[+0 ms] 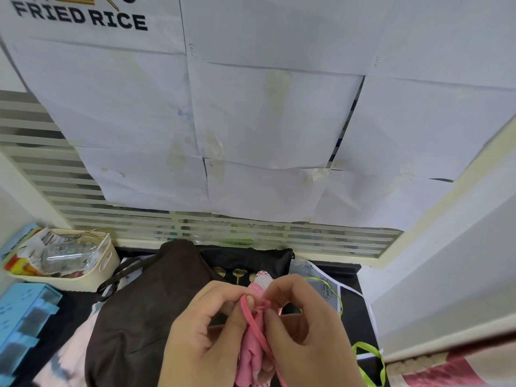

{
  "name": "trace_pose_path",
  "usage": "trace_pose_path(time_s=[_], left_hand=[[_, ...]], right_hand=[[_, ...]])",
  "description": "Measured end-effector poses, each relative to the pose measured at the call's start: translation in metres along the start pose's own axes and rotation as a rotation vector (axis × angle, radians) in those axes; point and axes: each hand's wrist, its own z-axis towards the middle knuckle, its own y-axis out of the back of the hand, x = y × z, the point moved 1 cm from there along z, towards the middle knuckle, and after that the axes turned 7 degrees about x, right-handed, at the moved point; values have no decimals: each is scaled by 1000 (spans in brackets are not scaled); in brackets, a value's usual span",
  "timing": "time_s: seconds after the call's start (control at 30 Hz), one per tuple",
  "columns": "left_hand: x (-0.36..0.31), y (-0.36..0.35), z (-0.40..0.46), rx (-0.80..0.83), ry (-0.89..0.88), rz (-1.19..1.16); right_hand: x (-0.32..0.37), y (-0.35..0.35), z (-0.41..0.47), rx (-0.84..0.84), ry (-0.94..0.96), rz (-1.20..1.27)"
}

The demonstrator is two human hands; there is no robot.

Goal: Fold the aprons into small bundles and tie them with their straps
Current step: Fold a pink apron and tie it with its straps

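Fingers of the left hand and right hand are clamped on the pink strap at a knot around the rolled pink apron, held near, above the brown apron. Tying is underway; next, probably, pulling the knot tight.

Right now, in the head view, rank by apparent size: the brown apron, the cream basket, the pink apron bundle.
1. brown apron, clearly largest.
2. cream basket and pink apron bundle: unsure, the bundle is nearer the camera and partly hidden by both hands.
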Motion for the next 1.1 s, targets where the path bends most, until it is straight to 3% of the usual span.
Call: trace_pose_path(time_s=[0.4, 0.6, 1.1], left_hand=[[-6, 0, 3, -12, 19, -32], [-7, 1, 4, -18, 85, -82], [4, 6, 12, -212, 278, -340]], right_hand=[[-6, 3, 5, 19, -104, 80], [-4, 8, 6, 124, -204, 342], [-13, 18, -2, 102, -83, -19]])
